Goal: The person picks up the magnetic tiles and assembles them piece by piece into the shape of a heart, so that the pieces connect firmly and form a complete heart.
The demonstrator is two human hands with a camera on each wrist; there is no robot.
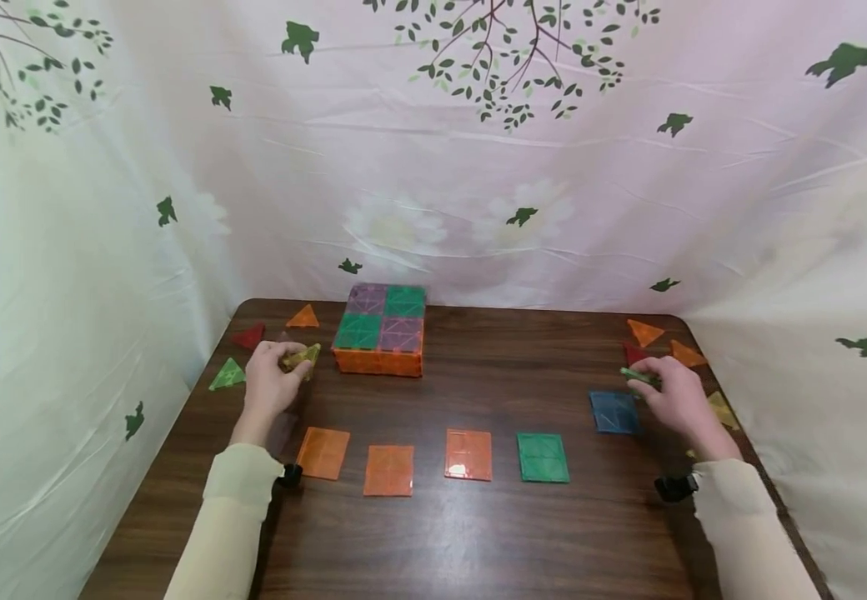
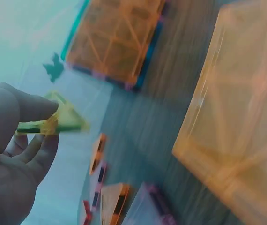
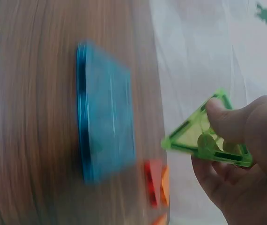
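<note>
Your left hand [image 1: 272, 382] pinches a yellow triangle tile [image 1: 303, 357] between thumb and fingers, near the far left corner of the table [image 1: 508, 367]. Your right hand [image 1: 677, 400] pinches a light green triangle tile [image 1: 639, 378] the same way, toward the table's right edge; the right wrist view shows your thumb laid on its upper face and your fingers beneath.

Just beyond and to the side of your left hand lie a red triangle [image 1: 249, 337] and a green triangle [image 1: 228, 375], both close to the left edge, with an orange triangle [image 1: 303, 317] close to the far edge. To the right of these, along the far edge, sits a block of square tiles [image 1: 381, 331], its top a purple and green check and its front side orange.

Near your right hand, a blue square [image 1: 614, 412] lies on the side toward the table's middle. Two orange triangles, one at the far right corner [image 1: 644, 332] and one by the right edge [image 1: 686, 354], lie beyond that hand, while a yellow piece [image 1: 722, 410] shows beside your right wrist.

Between your forearms, three orange squares [image 1: 389, 471] and a green square [image 1: 542, 457] form a loose row, each apart from the next.
</note>
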